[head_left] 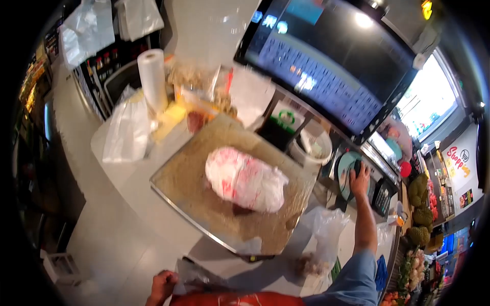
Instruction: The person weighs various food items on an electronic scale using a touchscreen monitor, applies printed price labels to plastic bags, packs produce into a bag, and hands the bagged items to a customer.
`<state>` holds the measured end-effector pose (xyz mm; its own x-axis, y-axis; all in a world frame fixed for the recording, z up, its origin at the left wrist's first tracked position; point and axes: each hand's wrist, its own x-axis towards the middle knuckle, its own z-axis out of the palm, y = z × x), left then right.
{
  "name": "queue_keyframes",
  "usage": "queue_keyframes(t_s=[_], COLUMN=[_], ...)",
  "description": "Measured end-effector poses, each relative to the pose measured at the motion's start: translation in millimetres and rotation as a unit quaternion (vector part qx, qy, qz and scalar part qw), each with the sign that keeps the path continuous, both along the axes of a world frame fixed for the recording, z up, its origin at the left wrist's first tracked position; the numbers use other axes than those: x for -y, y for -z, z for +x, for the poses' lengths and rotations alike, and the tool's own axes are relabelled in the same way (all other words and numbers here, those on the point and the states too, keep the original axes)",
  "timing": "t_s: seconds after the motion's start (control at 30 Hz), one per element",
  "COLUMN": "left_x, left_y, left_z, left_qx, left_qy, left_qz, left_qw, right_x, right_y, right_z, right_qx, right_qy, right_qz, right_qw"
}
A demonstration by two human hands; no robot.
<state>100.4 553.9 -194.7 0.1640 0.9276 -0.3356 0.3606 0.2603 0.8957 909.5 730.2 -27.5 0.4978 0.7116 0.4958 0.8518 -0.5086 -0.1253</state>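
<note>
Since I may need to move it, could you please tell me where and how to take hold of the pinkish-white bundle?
Probably around the middle of the bundle, from above, across its narrower width: it lies elongated and rounded on the tray, with nothing over it.

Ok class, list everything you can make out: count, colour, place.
Wrapped bundle: one, white and red, on tray
Tray: one, brownish, centre
Screen: one, dark and blue, top
Bucket: one, whitish, below screen
Roll: one, white, upper left
Plastic bags: several, whitish, left and lower right
Packages: count unclear, mixed, above tray
Mouse: one, black, on pad
Pad: one, teal, right
Keypad: one, black, beside pad
Fruit: several, greenish, far right
Sign: one, white, far right
Left hand: one, bare, bottom left
Right hand: one, bare, on mouse
</note>
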Motion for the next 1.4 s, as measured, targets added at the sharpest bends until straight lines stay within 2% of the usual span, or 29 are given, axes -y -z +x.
queue_keyframes(t_s=[0.03,0.07,0.1,0.13,0.2,0.23,0.27,0.33,0.4,0.47,0.53,0.57,0.6,0.63,0.73,0.77,0.87,0.9,1.0,1.1,1.13,1.17,1.2,1.3,1.4], left_x=[-5.3,-5.5,-8.5,-7.0,-21.2,-26.9,-34.5,-40.2,-50.4,-58.6,-62.4,-64.6,-62.3,-60.5,-62.3,-62.1,-59.2,-59.7,-62.1,-59.3,-60.5,-59.9,-58.9,-52.6,-45.3], left_y=[-19.3,-25.9,-33.6,-39.0,-66.7,-90.4,-107.2,-109.8,-116.2,-140.7,-150.4,-153.6,-157.4,-160.0,-167.2,-169.3,-168.4,-167.4,-168.2,-191.3,-193.2,-194.4,-194.0,-118.4,-100.1], left_z=[6.8,1.7,-0.7,-6.2,-8.5,-12.8,-12.1,-26.2,-36.0,-40.7,-49.7,-53.1,-58.1,-62.5,-77.3,-83.9,-103.6,-108.7,-114.2,-94.4,-89.7,-85.2,-80.5,-58.5,-33.5], left_qx=[-0.038,-0.035,-0.007,0.018,0.006,-0.081,-0.064,-0.012,-0.025,-0.028,0.008,0.032,0.056,0.061,0.076,0.081,0.066,0.057,-0.08,-0.092,-0.003,0.085,0.168,0.008,0.044], left_qy=[-0.003,-0.006,-0.012,-0.019,-0.033,-0.022,-0.047,-0.06,-0.058,-0.041,-0.037,-0.036,-0.033,-0.013,0.032,0.043,0.072,0.083,0.086,0.056,0.186,0.307,0.417,0.372,0.282], left_qz=[0.043,0.034,0.014,-0.004,-0.014,-0.043,-0.052,-0.028,-0.012,-0.015,-0.025,-0.027,-0.029,-0.013,0.032,0.037,0.047,0.051,0.159,0.393,0.331,0.261,0.189,0.152,0.25], left_qw=[0.998,0.999,1.0,1.0,0.999,0.996,0.995,0.998,0.998,0.999,0.999,0.998,0.997,0.998,0.996,0.995,0.994,0.994,0.98,0.913,0.925,0.911,0.873,0.916,0.925], right_x=[0.9,1.8,2.1,4.9,10.5,24.4,28.7,55.3,89.4,132.7,164.2,172.7,168.6,167.2,160.3,158.9,167.3,175.0,199.6,215.8,216.9,216.9,213.5,207.7,220.6], right_y=[3.8,12.0,10.1,4.3,-23.2,-31.0,-57.6,-120.7,-165.9,-180.9,-163.7,-146.3,-133.6,-105.4,-34.6,-11.9,49.5,48.8,37.9,17.3,12.9,9.3,5.8,-6.1,-6.1], right_z=[3.4,19.7,30.9,42.7,40.4,33.7,12.9,-104.8,-238.4,-331.4,-412.4,-451.9,-481.4,-518.6,-581.2,-591.6,-583.5,-587.3,-601.6,-620.2,-627.4,-633.9,-639.0,-647.0,-640.7], right_qx=[0.035,0.089,0.091,0.086,0.146,0.153,0.164,-0.079,-0.22,-0.256,-0.318,-0.352,-0.279,-0.28,-0.226,-0.206,-0.215,-0.241,-0.301,-0.365,-0.383,-0.4,-0.414,-0.493,-0.542], right_qy=[0.002,0.001,-0.056,-0.043,-0.092,-0.102,-0.111,-0.184,-0.232,-0.383,-0.492,-0.486,-0.52,-0.515,-0.462,-0.44,-0.404,-0.391,-0.362,-0.345,-0.326,-0.31,-0.298,-0.296,-0.363], right_qz=[-0.002,0.008,0.058,0.022,0.016,0.006,0.008,0.055,0.089,0.029,-0.061,-0.099,-0.165,-0.121,-0.167,-0.136,-0.176,-0.154,-0.106,-0.065,-0.084,-0.104,-0.122,-0.141,-0.126], right_qw=[0.999,0.996,0.993,0.995,0.985,0.983,0.98,0.978,0.943,0.887,0.808,0.793,0.79,0.801,0.841,0.863,0.872,0.875,0.876,0.862,0.86,0.857,0.851,0.806,0.748])
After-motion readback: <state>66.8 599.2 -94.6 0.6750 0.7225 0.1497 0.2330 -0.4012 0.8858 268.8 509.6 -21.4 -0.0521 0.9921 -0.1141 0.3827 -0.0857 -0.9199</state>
